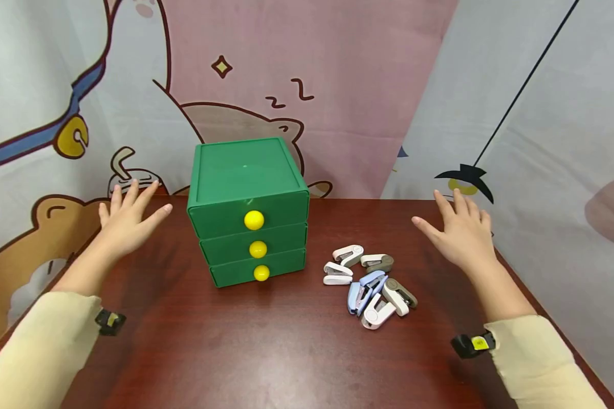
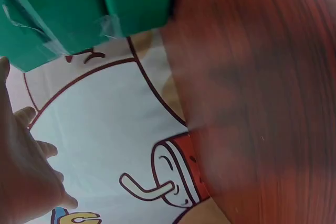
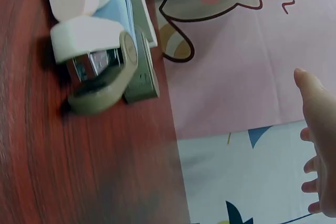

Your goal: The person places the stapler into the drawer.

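Observation:
My left hand [image 1: 126,220] hovers over the table's left side with fingers spread, holding nothing. Beside it stands a green cabinet [image 1: 248,170] of three stacked drawers, all pushed in, each with a round yellow knob [image 1: 254,220]. On the right, my right hand [image 1: 461,233] is raised with fingers apart and nothing in it. Between the cabinet and that hand lies a cluster of several mini staplers: white ones [image 1: 337,274], light blue ones [image 1: 359,296], and white-and-grey ones [image 1: 400,296]. In the right wrist view, a white-and-grey stapler [image 3: 100,61] shows closest, apart from the fingers.
The dark red wooden table [image 1: 266,352] runs back to a cartoon-printed curtain [image 1: 358,102], which also hangs along both sides. Each forearm wears a black strap mount [image 1: 472,344] near the sleeve cuff. Clear tape [image 2: 109,26] shows on the cabinet's side.

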Available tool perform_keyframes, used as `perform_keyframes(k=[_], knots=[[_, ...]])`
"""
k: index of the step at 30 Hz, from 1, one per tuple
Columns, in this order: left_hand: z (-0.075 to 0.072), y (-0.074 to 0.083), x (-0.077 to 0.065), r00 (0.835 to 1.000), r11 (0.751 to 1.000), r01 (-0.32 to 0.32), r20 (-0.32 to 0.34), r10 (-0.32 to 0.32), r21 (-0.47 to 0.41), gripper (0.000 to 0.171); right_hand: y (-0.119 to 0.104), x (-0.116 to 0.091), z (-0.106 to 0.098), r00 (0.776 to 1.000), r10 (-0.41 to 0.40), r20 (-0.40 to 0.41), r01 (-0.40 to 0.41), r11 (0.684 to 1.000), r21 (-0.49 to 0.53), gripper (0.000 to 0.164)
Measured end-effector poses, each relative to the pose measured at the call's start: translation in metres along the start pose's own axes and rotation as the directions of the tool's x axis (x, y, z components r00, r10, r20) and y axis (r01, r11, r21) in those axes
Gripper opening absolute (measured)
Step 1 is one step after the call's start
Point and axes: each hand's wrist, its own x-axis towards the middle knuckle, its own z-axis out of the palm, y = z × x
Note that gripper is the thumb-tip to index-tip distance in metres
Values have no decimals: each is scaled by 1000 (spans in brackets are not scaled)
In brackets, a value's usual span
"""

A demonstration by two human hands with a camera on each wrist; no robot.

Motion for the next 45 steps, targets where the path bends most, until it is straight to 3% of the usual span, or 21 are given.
perform_keyframes(k=[9, 17, 21, 31, 37, 41, 45], knots=[[3, 16, -6, 987, 978, -97, -145, 71, -182, 65, -19, -8, 2, 994, -14, -108, 24, 996, 89, 83], [3, 35, -9, 970, 912, -169, -227, 86, -375, 60, -46, -18, 2, 966, -34, -256, 84, 979, 188, 76], [5, 40, -10, 965, 884, -189, -247, 86, -428, 58, -62, -23, 5, 944, -49, -326, 134, 961, 241, 72], [9, 50, -9, 963, 827, -201, -262, 67, -525, 59, -102, -30, 8, 891, -81, -446, 264, 892, 366, 63], [9, 55, -3, 958, 778, -225, -279, 66, -587, 58, -126, -31, 13, 853, -108, -510, 352, 841, 410, 56], [9, 59, -2, 957, 749, -243, -279, 80, -616, 57, -140, -30, 17, 826, -129, -549, 416, 797, 438, 51], [10, 62, 0, 944, 720, -289, -315, 103, -630, 54, -155, -29, 21, 806, -147, -573, 468, 751, 466, 47]])
